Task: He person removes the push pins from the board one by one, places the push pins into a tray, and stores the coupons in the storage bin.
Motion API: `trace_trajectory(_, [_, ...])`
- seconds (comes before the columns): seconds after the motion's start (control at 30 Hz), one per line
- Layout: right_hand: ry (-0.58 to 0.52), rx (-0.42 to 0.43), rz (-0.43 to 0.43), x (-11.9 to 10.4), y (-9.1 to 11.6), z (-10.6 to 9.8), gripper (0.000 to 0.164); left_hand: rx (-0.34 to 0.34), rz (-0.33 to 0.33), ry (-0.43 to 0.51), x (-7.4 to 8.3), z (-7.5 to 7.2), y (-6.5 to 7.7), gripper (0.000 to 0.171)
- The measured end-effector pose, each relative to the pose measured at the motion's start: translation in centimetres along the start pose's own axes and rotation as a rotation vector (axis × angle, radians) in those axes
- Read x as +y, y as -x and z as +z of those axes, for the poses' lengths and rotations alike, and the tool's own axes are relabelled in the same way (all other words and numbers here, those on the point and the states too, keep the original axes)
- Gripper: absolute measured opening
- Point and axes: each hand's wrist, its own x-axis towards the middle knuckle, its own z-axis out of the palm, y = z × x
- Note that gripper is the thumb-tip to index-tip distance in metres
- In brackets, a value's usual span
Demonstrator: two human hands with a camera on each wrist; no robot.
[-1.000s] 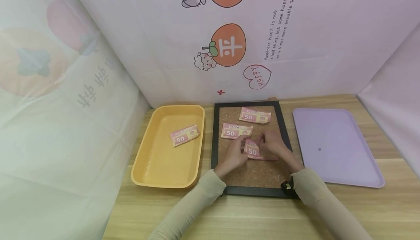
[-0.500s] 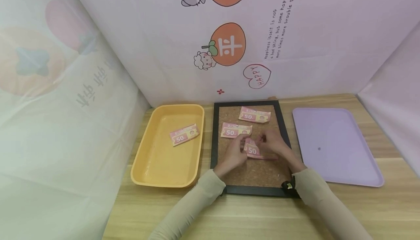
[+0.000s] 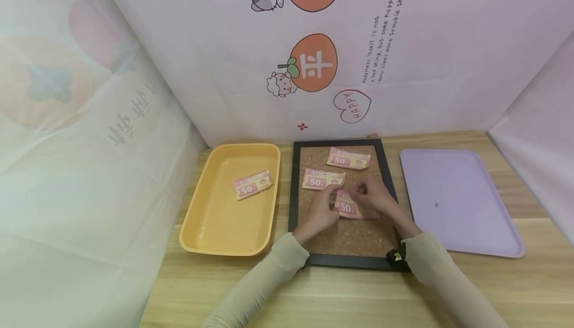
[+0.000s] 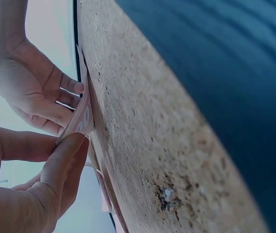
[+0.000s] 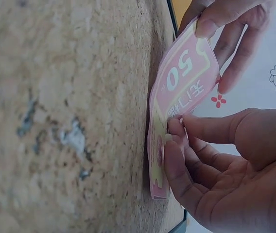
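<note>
My left hand point(image 3: 319, 213) pinches the left end of a pink-and-yellow paper coupon point(image 3: 345, 208) marked 50, lifting that end off the cork board point(image 3: 341, 241). In the right wrist view this coupon point(image 5: 184, 77) bends away from the cork. At its upper edge, my right hand point(image 3: 374, 196) pinches a small pale pin point(image 5: 181, 120), mostly hidden by the fingertips. Two similar coupons lie on the board: one at the top point(image 3: 349, 158), one at middle left point(image 3: 316, 179). Each has a small pale dot near its upper edge.
A yellow tray point(image 3: 224, 228) left of the board holds another coupon point(image 3: 252, 185). To the right lies a shallow purple tray point(image 3: 457, 188) with a small dark spot. A black frame point(image 3: 293, 198) edges the board. Printed cloth walls point(image 3: 224, 69) stand behind and at both sides.
The head view has shifted slightly. Both hands stay at the same coupon, with only slight movement of the right hand's fingers at its upper edge.
</note>
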Motion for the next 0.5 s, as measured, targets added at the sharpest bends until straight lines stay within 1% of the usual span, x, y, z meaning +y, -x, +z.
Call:
trace_trajectory(0.2, [0.014, 0.008, -0.025, 0.18, -0.11, -0.03, 0.011, -0.007, 0.007, 0.008, 0.25, 0.04, 0.14, 0.074])
trace_trajectory(0.37, [-0.005, 0.01, -0.054, -0.06, 0.12, -0.08, 0.011, -0.015, 0.013, 0.033, 0.25, -0.13, 0.36, 0.073])
trace_trajectory(0.5, [-0.012, -0.002, -0.037, -0.58, 0.36, -0.09, 0.012, 0.001, 0.015, 0.046, 0.2, -0.48, 0.6, 0.074])
